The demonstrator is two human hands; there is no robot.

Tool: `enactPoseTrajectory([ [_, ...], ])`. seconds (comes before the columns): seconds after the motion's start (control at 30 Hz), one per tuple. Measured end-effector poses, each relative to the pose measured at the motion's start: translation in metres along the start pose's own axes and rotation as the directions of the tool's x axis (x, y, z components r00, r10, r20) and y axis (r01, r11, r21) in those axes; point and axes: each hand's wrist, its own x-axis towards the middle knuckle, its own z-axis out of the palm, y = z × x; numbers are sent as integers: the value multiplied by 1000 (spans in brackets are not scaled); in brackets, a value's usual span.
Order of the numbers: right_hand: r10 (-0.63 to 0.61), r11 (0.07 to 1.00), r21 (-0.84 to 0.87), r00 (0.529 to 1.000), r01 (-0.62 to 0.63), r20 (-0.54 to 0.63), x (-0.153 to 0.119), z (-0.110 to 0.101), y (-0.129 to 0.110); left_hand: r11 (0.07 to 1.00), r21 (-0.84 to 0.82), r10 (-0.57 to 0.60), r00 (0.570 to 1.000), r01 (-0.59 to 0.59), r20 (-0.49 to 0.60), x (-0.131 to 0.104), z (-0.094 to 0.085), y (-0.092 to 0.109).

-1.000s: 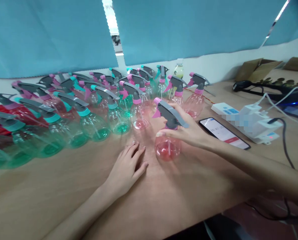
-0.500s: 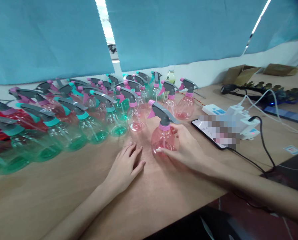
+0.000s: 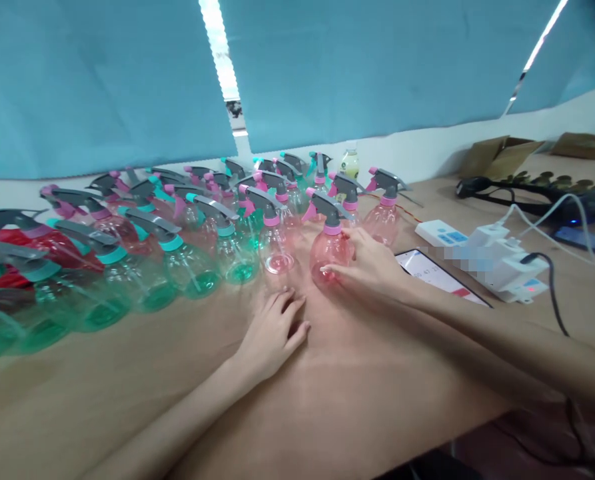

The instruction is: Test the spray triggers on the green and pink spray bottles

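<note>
My right hand [image 3: 364,263] is wrapped round the lower body of a pink spray bottle [image 3: 330,257], thumb on the near side. The bottle stands upright, its grey and pink trigger head pointing left. My left hand [image 3: 272,333] rests on the table with fingers loosely spread, holding nothing. Just beyond it is a clear pink-necked spray bottle [image 3: 276,247], and to its left a green spray bottle [image 3: 232,253]. Another pink spray bottle [image 3: 384,217] stands behind my right hand.
Several green and pink spray bottles fill the left and back of the table [image 3: 177,373]. On the right lie a phone [image 3: 444,277], a white power strip [image 3: 440,233] with plugged chargers [image 3: 507,257] and cables. A drink bottle [image 3: 350,162] and cardboard box [image 3: 500,157] are at the back.
My right hand has pushed the pink spray bottle farther back, closer to the other bottles. The left hand stays flat on the table. The whole view has shifted slightly.
</note>
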Motion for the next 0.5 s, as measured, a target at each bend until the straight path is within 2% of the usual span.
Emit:
enactPoseTrajectory([
  [0.23, -7, 1000, -14, 999, 7, 48, 26, 5, -5, 999, -44, 4, 1000, -4, -1, 19, 7, -1],
  [0.5, -13, 997, -74, 996, 20, 92, 43, 13, -9, 999, -41, 21, 999, -20, 28, 33, 7, -3],
])
